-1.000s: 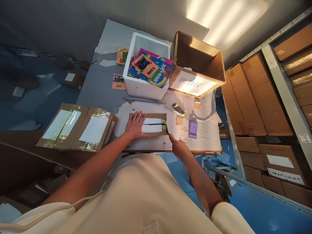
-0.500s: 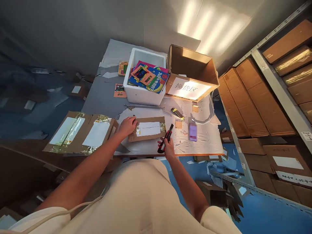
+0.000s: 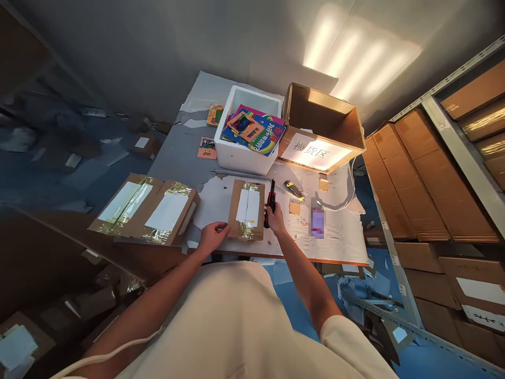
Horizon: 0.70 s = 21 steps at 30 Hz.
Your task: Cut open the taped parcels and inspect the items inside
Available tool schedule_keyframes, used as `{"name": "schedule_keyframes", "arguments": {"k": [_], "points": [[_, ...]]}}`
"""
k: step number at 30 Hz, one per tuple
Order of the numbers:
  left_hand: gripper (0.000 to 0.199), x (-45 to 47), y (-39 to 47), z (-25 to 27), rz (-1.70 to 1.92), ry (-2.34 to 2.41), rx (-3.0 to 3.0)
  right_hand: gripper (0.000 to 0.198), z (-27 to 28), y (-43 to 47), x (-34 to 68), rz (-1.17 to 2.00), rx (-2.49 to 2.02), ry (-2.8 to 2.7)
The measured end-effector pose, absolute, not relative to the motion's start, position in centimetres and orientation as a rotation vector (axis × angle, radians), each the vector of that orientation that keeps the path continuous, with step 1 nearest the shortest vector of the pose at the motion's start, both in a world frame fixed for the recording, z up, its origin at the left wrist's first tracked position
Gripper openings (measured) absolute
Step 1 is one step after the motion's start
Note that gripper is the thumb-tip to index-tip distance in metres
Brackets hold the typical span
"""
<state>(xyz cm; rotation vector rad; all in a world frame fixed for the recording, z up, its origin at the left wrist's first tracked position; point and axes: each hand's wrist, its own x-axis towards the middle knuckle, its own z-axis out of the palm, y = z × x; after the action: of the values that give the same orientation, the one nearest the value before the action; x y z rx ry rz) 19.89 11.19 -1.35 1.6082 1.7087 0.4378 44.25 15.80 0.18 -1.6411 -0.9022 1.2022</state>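
Observation:
A small taped cardboard box [image 3: 233, 210] with a white label lies near the table's front edge, its long side running away from me. My left hand [image 3: 214, 236] has its fingers curled together at the box's near left corner, fingertips against the cardboard. On the other side, my right hand [image 3: 275, 217] is wrapped round a red and black utility knife [image 3: 272, 200], which points away from me along the box's right edge. Whether the blade is out is too small to tell. A second, black and yellow utility knife [image 3: 294, 189] lies on the table farther right.
Two taped boxes [image 3: 158, 210] stand at the left. Behind are a white foam box [image 3: 240, 160] of books and an open carton [image 3: 290, 134]. A blurred purple item [image 3: 317, 222] and cardboard scraps [image 3: 294, 208] lie at the right. Shelves [image 3: 442, 126] of cartons rise on the right.
The small box has turned about a quarter turn, from lying crosswise to pointing away from me. My left hand has come nearer along its side; the knife in my right hand now points more straight ahead.

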Motion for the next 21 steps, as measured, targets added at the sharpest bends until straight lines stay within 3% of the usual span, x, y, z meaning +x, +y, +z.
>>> {"name": "schedule_keyframes", "arguments": {"k": [4,8,12,21], "points": [[0.033,19.6,15.3,-0.8,0.509,1.706,1.614,0.030,0.8,10.8,45.0,1.257,-1.587,-0.757],[0.052,20.1,23.0,0.0,0.649,1.584,1.739,0.041,-0.3,4.5,44.8,1.585,-1.359,-0.357],[0.047,21.3,28.8,-0.2,0.585,1.451,1.767,0.039,-2.6,1.5,43.2,1.704,-1.209,-0.040],[0.045,18.7,25.0,-0.8,0.679,1.673,1.617,0.032,-3.6,5.6,44.6,1.484,-1.299,-0.181]]}}
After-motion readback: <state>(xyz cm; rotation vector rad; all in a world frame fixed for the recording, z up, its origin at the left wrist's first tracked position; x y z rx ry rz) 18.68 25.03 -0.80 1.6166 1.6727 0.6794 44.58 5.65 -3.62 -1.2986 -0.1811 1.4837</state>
